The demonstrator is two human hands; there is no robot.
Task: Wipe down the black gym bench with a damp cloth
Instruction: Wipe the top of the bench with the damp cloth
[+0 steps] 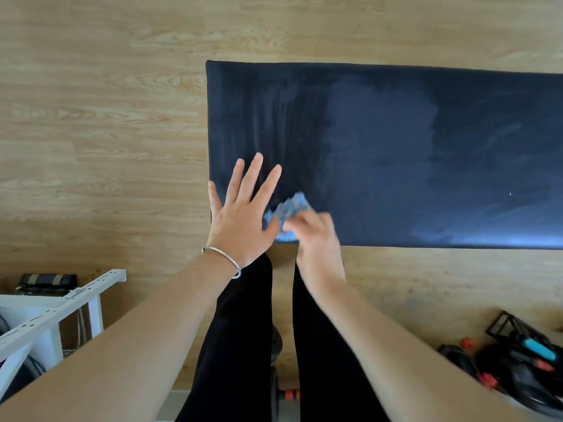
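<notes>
Right-hand fingers (pixel 306 221) are curled tight round a bunched blue cloth (pixel 289 208), and the right hand (pixel 316 239) is blurred, so finer detail is lost. The cloth sits on the near edge of the black gym bench (pixel 457 178), close to its left end. Just beside it, touching the cloth at the thumb side, the left hand (pixel 240 217) lies flat on the near left corner of the pad, fingers (pixel 257 175) straight and spread, holding nothing. There's a silver bangle (pixel 225 257) on that wrist. Across the pad, a pale smeared patch (pixel 380 123) shows in the middle, with thin streaks nearer the left end. The bench stands on a light wood-grain floor (pixel 106 117). Black trousers (pixel 240 345) below, a white perforated rack (pixel 61 303) at lower left, a dumbbell (pixel 286 394) with an orange collar by the feet, and a heap of black gear (pixel 518 360) at lower right.
</notes>
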